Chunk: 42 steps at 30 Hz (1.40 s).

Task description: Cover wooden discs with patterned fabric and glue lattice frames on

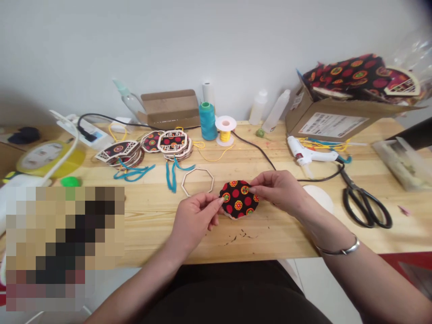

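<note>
A rounded piece of black patterned fabric (pixel 238 200) with red dots and orange-yellow flowers is held just above the table's front part. My left hand (pixel 197 213) pinches its left edge, and my right hand (pixel 278 189) pinches its upper right edge. A pale edge shows under the fabric's lower side; what it is I cannot make out. Just beyond my left hand lies a thin octagonal wooden frame (pixel 197 182). A white disc (pixel 318 199) is partly covered by my right forearm. Small dark scraps (pixel 241 236) lie on the wood below the fabric.
Finished-looking ornaments (pixel 173 141) with blue ribbons lie at the back left. Behind stand a teal thread cone (pixel 208 121) and a yellow thread spool (pixel 225 130). On the right are a white glue gun (pixel 310 155), black-handled scissors (pixel 366 202) and a fabric-filled cardboard box (pixel 330 119).
</note>
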Tool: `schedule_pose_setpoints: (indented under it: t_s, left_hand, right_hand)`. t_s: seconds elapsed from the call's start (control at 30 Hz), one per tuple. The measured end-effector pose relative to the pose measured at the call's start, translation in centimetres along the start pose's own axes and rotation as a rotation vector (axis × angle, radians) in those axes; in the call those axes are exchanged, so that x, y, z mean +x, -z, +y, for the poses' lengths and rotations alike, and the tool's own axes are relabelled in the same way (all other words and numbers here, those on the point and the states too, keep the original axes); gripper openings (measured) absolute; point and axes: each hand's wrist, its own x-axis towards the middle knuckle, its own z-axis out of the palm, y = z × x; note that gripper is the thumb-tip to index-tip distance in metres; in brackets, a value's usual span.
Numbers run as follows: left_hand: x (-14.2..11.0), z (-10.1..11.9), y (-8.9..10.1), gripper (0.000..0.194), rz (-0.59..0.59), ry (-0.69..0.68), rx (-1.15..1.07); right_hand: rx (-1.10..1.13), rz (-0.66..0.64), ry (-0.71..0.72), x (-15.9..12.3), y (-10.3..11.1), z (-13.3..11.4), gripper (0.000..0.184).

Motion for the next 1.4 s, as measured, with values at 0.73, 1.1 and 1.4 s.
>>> schedule_pose_setpoints:
  t_s: [0.73,1.1,1.4]
  left_hand:
    - [0.2,-0.3,-0.2,0.021,0.072,-0.056,0.185]
    - [0.6,-1.3,-0.2,0.021,0.072,-0.078,0.325]
    - [0.5,-1.4,-0.3,0.019,0.093,-0.109,0.403]
  right_hand:
    - [-0.309,0.061,0.110,0.1,-1.0,0.6,0.009]
    - [-0.381,0.092,0.153,0.2,-1.3,0.8,0.006]
    - [-0.412,0.133,0.209,-0.2,-1.7,1.3,0.003]
